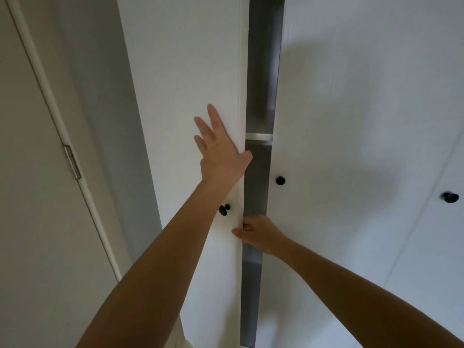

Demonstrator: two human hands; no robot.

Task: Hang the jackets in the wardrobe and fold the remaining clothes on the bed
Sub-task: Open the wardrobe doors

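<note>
A white wardrobe fills the view. Its left door point(190, 71) stands slightly ajar, leaving a narrow dark gap point(261, 84) to the door on its right point(351, 109). My left hand point(221, 149) lies flat on the left door's front near its free edge, fingers straight. Lower down, my right hand point(256, 234) grips that door's edge, fingers curled round it into the gap. A black knob point(224, 209) sits just left of my right hand. Inside the gap a white shelf edge point(258, 136) shows. No jackets, clothes or bed are in view.
The right-hand door carries a black knob point(280, 180), and a further door has another knob point(450, 197). At the left are a grey wall point(100, 96) and a room door with a metal hinge point(72, 162).
</note>
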